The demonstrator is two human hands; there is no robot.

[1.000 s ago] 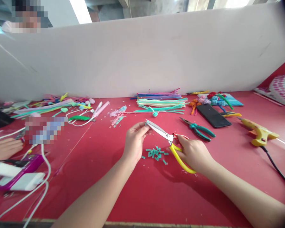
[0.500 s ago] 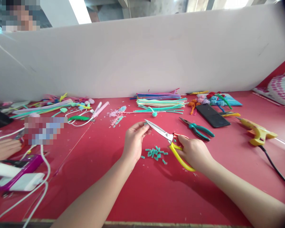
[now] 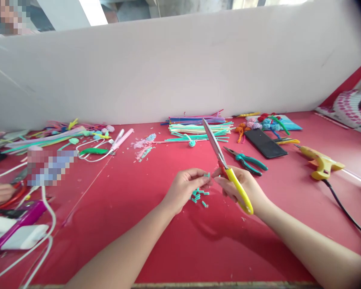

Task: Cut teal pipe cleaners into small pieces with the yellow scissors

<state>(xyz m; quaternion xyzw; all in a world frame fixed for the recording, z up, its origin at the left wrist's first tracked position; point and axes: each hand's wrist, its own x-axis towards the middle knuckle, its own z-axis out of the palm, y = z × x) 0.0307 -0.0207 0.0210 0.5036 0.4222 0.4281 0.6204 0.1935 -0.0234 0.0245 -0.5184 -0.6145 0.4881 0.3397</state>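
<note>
My left hand [image 3: 186,186] pinches a short teal piece of pipe cleaner [image 3: 208,175] between thumb and fingers. Close beside it, my right hand [image 3: 243,185] holds yellow-handled scissors [image 3: 218,150], their blades closed and pointing up and away. The thumb and fingertips of the right hand come near the teal piece; whether they touch it I cannot tell. Under my hands lie several short cut teal pieces [image 3: 195,196] on the red table [image 3: 156,245], partly hidden by the left hand. Beyond the hands rests a small teal pompom on a stem [image 3: 192,143].
Bundled pipe cleaners [image 3: 198,129] lie along the white partition [image 3: 168,72]. To the right are teal-handled pliers [image 3: 246,160], a black phone [image 3: 266,143] and a yellow glue gun [image 3: 321,160] with its cord. A co-worker's hand [image 3: 0,194], white cables and a purple power strip [image 3: 27,220] occupy the left.
The scissors have swung from pointing at my left hand to pointing up and away, and their blades have closed. My hands have come together, with the left moving right and nearer me.
</note>
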